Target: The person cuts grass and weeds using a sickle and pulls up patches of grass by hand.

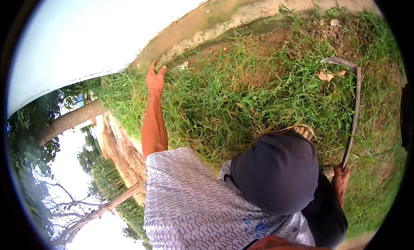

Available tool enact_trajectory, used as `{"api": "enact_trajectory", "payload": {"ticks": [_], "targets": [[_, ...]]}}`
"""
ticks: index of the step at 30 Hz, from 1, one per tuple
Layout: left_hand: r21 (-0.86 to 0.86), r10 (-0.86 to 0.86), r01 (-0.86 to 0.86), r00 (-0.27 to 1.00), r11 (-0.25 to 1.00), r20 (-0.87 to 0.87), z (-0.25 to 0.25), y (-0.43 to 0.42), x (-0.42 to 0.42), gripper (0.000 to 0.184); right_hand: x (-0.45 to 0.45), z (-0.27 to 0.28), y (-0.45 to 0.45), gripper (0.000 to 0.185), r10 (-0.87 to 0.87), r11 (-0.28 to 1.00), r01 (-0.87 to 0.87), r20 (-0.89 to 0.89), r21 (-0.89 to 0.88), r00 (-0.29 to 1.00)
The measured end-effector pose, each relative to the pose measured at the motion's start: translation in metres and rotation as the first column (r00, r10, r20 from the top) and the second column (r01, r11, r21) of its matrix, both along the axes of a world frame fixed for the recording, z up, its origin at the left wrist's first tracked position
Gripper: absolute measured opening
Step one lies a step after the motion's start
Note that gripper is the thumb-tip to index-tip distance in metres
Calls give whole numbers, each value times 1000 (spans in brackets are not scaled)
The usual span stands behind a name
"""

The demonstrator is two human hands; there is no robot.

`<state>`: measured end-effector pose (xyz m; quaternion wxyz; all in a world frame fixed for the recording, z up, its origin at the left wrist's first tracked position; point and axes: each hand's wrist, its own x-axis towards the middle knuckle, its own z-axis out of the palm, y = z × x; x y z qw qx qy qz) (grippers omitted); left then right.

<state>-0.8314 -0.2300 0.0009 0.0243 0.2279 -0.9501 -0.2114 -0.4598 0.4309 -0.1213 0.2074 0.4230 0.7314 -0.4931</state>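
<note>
My left hand [155, 79] is stretched out over the grass beside the base of the wall. Its thumb and a finger are apart, with nothing visible between them. At the right, my right hand [341, 181] is closed around the lower end of the handle of a sickle [356, 105]. The sickle's curved blade [340, 61] lies over the grass, far from my left hand, near some dry brown leaves [325, 76]. Green grass [224, 95] covers the ground between both hands. My bent knee in dark cloth [278, 172] hides part of the ground.
A white wall [108, 30] with a tan, worn base [189, 26] runs along the upper left. Bare soil [258, 73] shows through the grass. Tree trunks [71, 120] stand at the left. Part of a bare foot [304, 131] shows beyond my knee.
</note>
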Motion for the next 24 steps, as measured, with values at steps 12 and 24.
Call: {"api": "enact_trajectory", "payload": {"ticks": [12,24], "targets": [[178,-875,858,462,482,145,-106,295,62,82,-13,10,-11,23,-21,1000,21,30,-16,999],[81,-862,922,319,378,393,-144,418,89,91,-25,8,2,29,15,989,-16,14,147,1000]]}}
